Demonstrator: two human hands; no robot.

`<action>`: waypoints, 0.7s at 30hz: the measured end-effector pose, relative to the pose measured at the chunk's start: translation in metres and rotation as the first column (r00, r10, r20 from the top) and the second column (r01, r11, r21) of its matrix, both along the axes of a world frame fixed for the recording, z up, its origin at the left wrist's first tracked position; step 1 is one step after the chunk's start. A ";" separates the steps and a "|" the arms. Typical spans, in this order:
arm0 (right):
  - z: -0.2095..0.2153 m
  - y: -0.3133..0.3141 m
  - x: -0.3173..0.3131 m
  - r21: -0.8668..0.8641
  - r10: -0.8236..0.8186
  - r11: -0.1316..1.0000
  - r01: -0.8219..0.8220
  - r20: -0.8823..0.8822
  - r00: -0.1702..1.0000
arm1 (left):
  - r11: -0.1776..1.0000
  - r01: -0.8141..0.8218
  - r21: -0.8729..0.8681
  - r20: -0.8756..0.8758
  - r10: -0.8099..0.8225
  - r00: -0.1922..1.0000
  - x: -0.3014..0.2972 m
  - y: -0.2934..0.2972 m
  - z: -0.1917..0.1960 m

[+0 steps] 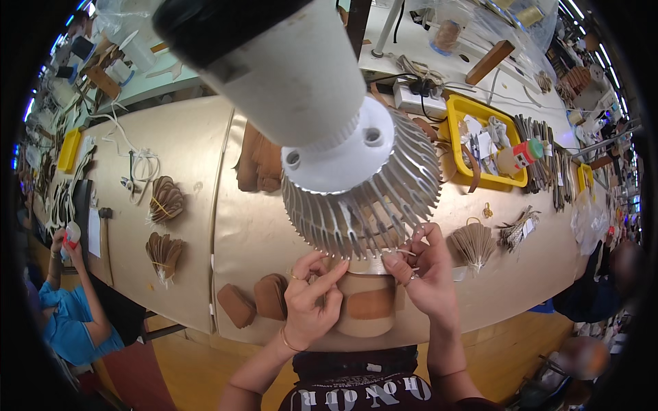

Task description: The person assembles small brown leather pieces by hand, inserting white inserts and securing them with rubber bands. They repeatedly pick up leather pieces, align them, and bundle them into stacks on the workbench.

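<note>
Below the lamp's rim, my left hand (312, 301) has curled fingers and one fingertip on the upper left edge of a tan rounded piece (363, 327). A brown leather patch (371, 303) lies on that piece, with a pale strip across its top. On the other side, my right hand (432, 277) pinches a thin pale cord (406, 253) between thumb and fingers. What my left fingers grip, if anything, is hidden. Two stacks of brown leather pieces, one (236, 305) beside the other (271, 296), lie left of my left hand.
A large finned lamp (363, 178) hangs over the work and blocks the middle. Brown leather (258, 161) lies behind it. Fanned bundles (473, 244) and a yellow tray (486, 181) with a bottle (519, 157) are right. At far left another person's arm (88, 288) reaches over the table.
</note>
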State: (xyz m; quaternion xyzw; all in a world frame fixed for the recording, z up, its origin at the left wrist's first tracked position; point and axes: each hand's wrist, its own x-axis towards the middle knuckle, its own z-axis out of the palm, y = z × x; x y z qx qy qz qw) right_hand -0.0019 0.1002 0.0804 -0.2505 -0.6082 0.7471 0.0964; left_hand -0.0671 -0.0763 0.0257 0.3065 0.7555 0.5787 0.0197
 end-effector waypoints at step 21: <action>-0.027 0.005 0.009 -0.026 0.019 1.000 -0.018 0.068 0.997 | 0.886 -0.085 0.455 0.640 -0.259 0.723 -0.007 0.002 -0.020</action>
